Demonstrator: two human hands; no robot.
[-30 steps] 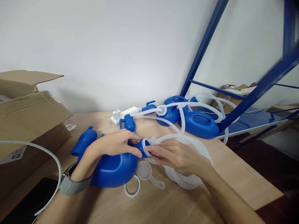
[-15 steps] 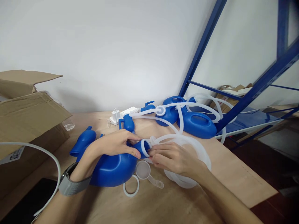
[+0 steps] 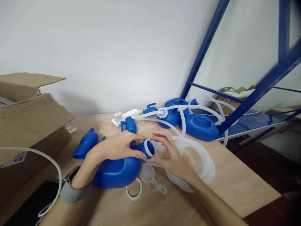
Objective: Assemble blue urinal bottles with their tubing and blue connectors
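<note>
My left hand (image 3: 124,146) is closed round a blue neck (image 3: 141,149) with a wide mouth and a white ring (image 3: 147,147) on its rim. Right under it lies a blue plastic jug (image 3: 117,172); my hand hides whether the two are joined. My right hand (image 3: 168,153) is open at the mouth, thumb and fingers apart, with the fingertips close to the ring. Below the hands, a translucent cap with a strap (image 3: 147,173) and a loose white ring (image 3: 134,189) lie on the table.
Coiled clear tubing (image 3: 204,160) lies right of my hands. Blue jugs (image 3: 198,127) with tubes stand behind, by a blue metal rack (image 3: 204,44). Blue spouted pieces (image 3: 86,144) and a white power strip (image 3: 128,114) are further left. A cardboard box (image 3: 35,116) borders the left side.
My right hand has loosened from the neck's mouth and its fingers have spread apart. The white ring on the rim shows more fully. My left hand keeps its hold.
</note>
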